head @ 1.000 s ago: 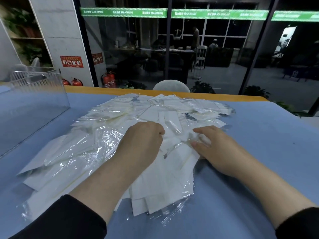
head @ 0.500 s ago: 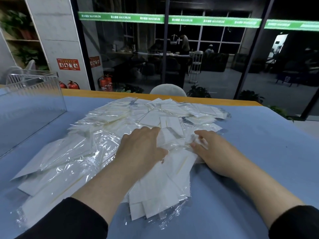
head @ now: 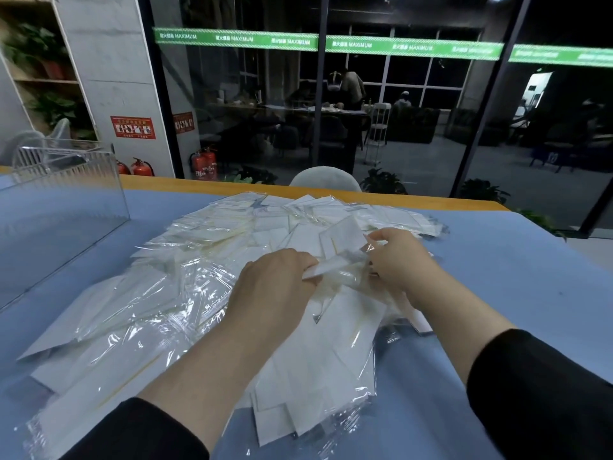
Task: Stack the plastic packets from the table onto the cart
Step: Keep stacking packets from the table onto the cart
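"MAXIMUM" repeated in white on green strip (head: 331,44) across far glass wall; red wall signs' text unreadable

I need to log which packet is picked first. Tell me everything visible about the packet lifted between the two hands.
The packet is a flat white rectangle sleeved in clear, glossy plastic, with a thin yellowish line down its left part. It is raised off the pile and tilted, upper edge toward the window. The left hand pinches its lower left edge; the right hand holds the crinkled plastic at its right side. Any print is too blurred to read.
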Tool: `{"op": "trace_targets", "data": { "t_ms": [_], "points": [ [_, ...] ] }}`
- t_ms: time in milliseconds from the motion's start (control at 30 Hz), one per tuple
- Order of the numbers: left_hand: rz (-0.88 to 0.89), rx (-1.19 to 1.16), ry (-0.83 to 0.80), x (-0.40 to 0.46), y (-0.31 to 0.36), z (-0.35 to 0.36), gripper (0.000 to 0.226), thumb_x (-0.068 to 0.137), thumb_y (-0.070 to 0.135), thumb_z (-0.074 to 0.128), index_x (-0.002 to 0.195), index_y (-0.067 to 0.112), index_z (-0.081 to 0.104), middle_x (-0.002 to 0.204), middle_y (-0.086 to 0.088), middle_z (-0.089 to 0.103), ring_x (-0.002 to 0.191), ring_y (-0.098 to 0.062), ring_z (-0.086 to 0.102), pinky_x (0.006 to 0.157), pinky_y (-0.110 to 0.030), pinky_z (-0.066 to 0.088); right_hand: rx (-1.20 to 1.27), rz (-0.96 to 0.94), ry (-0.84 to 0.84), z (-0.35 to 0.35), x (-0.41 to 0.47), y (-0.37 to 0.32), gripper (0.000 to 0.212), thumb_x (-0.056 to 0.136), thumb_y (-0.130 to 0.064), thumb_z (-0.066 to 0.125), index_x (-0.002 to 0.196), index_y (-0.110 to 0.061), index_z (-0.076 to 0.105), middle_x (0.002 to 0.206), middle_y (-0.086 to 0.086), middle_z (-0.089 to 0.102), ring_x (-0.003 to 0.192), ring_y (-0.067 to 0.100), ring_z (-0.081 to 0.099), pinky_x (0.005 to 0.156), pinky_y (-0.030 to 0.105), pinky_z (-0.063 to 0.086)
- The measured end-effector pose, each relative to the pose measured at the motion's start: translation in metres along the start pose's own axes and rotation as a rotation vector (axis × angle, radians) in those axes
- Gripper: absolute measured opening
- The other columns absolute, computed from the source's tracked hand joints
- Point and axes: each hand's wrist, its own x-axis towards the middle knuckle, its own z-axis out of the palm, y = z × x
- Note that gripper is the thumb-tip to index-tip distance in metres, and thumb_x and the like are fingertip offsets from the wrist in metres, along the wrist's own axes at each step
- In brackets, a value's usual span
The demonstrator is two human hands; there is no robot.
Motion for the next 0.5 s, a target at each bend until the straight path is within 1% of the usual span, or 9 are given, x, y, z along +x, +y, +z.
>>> {"op": "trace_targets", "data": {
  "t_ms": [67,100,167,233,267,300,333,400,500],
  "points": [
    [0.015,-0.036,-0.022,0.000,0.001,-0.001,0.045,0.097,0.038,0.058,0.058,0.024,0.039,0.060,0.002,0.039,0.054,-0.014,0.034,0.050,-0.030,0.022,-0.006,0.034,0.009,0.001,-0.001,-0.006,0.046,0.104,-0.048,0.045,0.092,-0.008,0.063,0.079,0.004,0.063,0.072,0.020,0.057,0.069,0.036,0.049],
    [0.023,-0.048,-0.027,-0.001,0.001,-0.001,0.047,0.098,0.040,0.057,0.057,0.026,0.039,0.059,0.002,0.038,0.054,-0.014,0.034,0.050,-0.029,0.021,0.000,0.063,0.010,0.000,-0.001,-0.009,0.054,0.104,-0.053,0.039,0.087,-0.008,0.061,0.083,0.007,0.062,0.071,0.019,0.054,0.067,0.035,0.046],
    [0.026,-0.075,-0.023,0.000,0.000,0.000,0.046,0.101,0.042,0.054,0.058,0.028,0.043,0.059,0.002,0.042,0.055,-0.013,0.038,0.051,-0.029,0.024,0.108,0.141,-0.008,-0.002,-0.001,-0.014,0.065,0.100,-0.065,0.035,0.099,-0.006,0.063,0.095,0.014,0.065,0.074,0.021,0.055,0.072,0.039,0.047],
    [0.015,-0.075,-0.022,0.000,0.001,0.001,0.044,0.103,0.041,0.051,0.062,0.027,0.043,0.064,0.001,0.048,0.063,-0.019,0.046,0.054,-0.032,0.030,0.084,0.182,-0.049,-0.006,-0.003,-0.017,0.068,0.094,-0.071,0.042,0.109,-0.008,0.065,0.095,0.010,0.066,0.076,0.021,0.058,0.065,0.034,0.044],
    [0.006,-0.069,-0.018,-0.001,0.001,0.001,0.044,0.103,0.040,0.048,0.063,0.025,0.042,0.065,0.000,0.049,0.066,-0.022,0.048,0.056,-0.032,0.032,0.044,0.159,-0.070,-0.007,-0.006,-0.018,0.061,0.093,-0.066,0.052,0.114,-0.010,0.066,0.094,0.008,0.067,0.075,0.019,0.059,0.061,0.031,0.043],
    [-0.004,-0.067,-0.012,-0.001,0.002,0.001,0.043,0.104,0.039,0.047,0.064,0.024,0.041,0.066,-0.001,0.048,0.069,-0.025,0.050,0.059,-0.033,0.033,0.021,0.124,-0.092,-0.006,-0.006,-0.016,0.052,0.093,-0.054,0.063,0.123,-0.012,0.064,0.090,0.006,0.067,0.071,0.016,0.059,0.058,0.028,0.044],
    [-0.015,-0.070,0.000,-0.002,0.003,0.001,0.042,0.104,0.039,0.045,0.066,0.022,0.042,0.066,0.000,0.048,0.071,-0.026,0.051,0.060,-0.034,0.034,0.020,0.103,-0.098,-0.004,-0.008,-0.016,0.051,0.092,-0.039,0.070,0.134,-0.013,0.058,0.084,0.005,0.066,0.066,0.014,0.059,0.055,0.026,0.046],
    [-0.037,-0.096,0.028,-0.002,0.004,0.000,0.038,0.105,0.037,0.045,0.071,0.018,0.047,0.065,0.000,0.050,0.072,-0.027,0.053,0.060,-0.035,0.036,0.063,0.101,-0.080,0.002,-0.008,-0.013,0.065,0.089,-0.020,0.075,0.147,-0.016,0.046,0.080,0.005,0.066,0.057,0.015,0.060,0.049,0.024,0.050],
    [-0.050,-0.131,0.082,-0.003,0.005,-0.003,0.036,0.105,0.035,0.043,0.077,0.013,0.049,0.065,-0.001,0.051,0.073,-0.028,0.052,0.062,-0.035,0.038,0.167,0.104,-0.032,0.005,-0.006,-0.007,0.067,0.088,-0.007,0.071,0.148,-0.019,0.044,0.102,0.015,0.069,0.054,0.017,0.061,0.041,0.022,0.049]
  ]
}}
